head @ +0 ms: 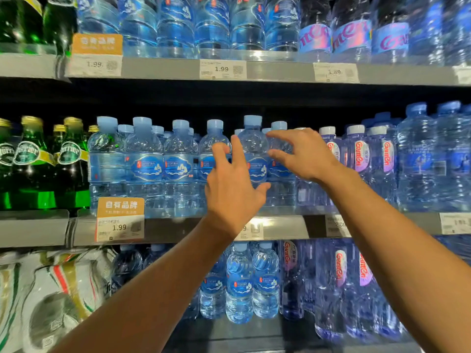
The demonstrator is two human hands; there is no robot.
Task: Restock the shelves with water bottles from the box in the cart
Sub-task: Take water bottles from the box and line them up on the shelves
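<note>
A clear water bottle (252,151) with a pale blue cap and a blue label stands upright at the front edge of the middle shelf (277,226), slightly nearer than its row. More bottles of the same kind stand upright in a tight row (163,164) to its left and just beside it on the right. Its base is hidden, so it may be resting on the shelf or held just above it.
</note>
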